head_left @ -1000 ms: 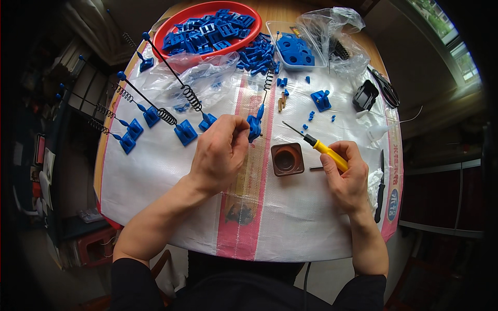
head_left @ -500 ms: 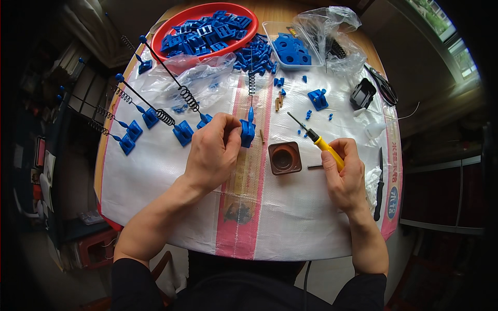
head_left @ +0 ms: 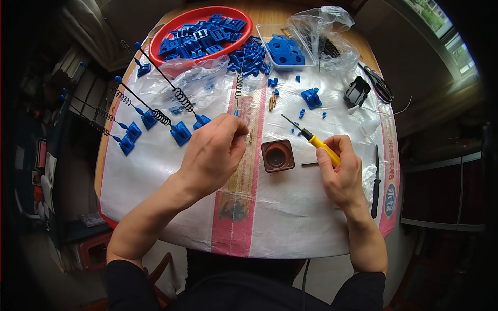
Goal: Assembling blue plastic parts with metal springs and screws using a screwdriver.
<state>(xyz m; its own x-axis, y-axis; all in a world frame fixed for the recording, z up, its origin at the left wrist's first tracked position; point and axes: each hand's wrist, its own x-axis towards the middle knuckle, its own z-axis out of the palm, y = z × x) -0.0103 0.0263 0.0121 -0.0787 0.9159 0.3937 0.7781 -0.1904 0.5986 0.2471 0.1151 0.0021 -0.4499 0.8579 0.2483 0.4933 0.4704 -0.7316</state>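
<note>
Plainly, red basin (head_left: 165,31) and clear box (head_left: 293,68) hold blue parts (head_left: 199,36); right grip (head_left: 342,173) holds a yellow screwdriver (head_left: 318,143), left grip (head_left: 213,147) apparently a blue piece (head_left: 236,112), mostly hidden.

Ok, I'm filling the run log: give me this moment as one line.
left hand: holding blue-tipped spring piece, lower part hidden | right hand: holding yellow-handled tool, tip pointing away-left | brown square container: between hands
</note>
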